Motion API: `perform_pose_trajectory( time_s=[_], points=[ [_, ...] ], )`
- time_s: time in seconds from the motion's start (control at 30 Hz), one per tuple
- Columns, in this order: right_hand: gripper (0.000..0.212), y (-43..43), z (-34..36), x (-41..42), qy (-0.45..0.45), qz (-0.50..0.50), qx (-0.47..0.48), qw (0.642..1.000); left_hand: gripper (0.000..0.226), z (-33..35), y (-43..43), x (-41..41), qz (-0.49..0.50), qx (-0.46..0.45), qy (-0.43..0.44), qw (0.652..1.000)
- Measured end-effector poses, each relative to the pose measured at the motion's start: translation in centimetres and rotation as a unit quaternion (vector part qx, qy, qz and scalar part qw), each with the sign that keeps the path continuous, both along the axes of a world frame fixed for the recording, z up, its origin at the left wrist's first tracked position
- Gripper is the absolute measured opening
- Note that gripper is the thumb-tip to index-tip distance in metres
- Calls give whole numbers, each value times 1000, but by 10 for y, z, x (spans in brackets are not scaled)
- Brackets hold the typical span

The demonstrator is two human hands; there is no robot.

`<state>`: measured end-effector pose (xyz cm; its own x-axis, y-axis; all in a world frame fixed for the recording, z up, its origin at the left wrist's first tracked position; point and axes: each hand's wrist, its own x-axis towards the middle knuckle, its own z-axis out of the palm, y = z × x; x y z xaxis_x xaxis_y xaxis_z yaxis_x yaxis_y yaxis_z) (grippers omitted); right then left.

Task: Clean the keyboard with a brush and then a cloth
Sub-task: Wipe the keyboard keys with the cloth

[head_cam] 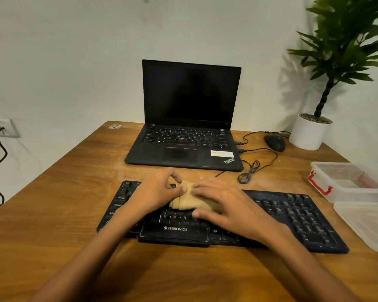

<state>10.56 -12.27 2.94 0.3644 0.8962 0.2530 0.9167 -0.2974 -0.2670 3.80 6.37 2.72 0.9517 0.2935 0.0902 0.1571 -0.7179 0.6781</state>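
Note:
A black Zebronics keyboard (pixel 292 216) lies across the wooden table (pixel 52 214) in front of me. A folded tan cloth (pixel 187 202) rests on its middle keys. My left hand (pixel 155 194) pinches the cloth's left edge between thumb and fingers. My right hand (pixel 223 205) lies flat on the cloth's right part, fingers spread and pressing it onto the keys. Part of the cloth is hidden under my right palm. A red object that may be the brush (pixel 367 180) lies inside a clear plastic box at the right.
An open black laptop (pixel 190 118) stands behind the keyboard. A mouse (pixel 275 142) with a coiled cable (pixel 249 173) lies to its right. A potted plant (pixel 310 131) stands at the back right. The clear box (pixel 345 192) and its lid (pixel 367 223) sit at the right edge.

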Motion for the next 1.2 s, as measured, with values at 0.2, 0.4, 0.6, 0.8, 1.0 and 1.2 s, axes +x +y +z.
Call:
perform_pose_trajectory(
  time_s=[0.2,0.4,0.6,0.8,1.0,1.2],
  points=[
    [60,6,-3,17,71,22,-26,997,20,4,4,10,22,-7,21,1000],
    [46,10,-4,21,44,-4,25,999,20,7,24,-10,35,8,-67,997],
    [33,19,-1,23,140,-19,111,984,29,7,69,-65,7,9,-82,997],
    [39,43,3,19,70,-33,133,988,73,-3,92,-96,-56,0,-10,998],
    [27,55,10,16,14,-27,50,998,90,-6,98,-102,-163,-37,78,983],
    [70,44,3,21,116,-61,8,991,122,-9,114,-96,-199,-7,139,970]
  ],
)
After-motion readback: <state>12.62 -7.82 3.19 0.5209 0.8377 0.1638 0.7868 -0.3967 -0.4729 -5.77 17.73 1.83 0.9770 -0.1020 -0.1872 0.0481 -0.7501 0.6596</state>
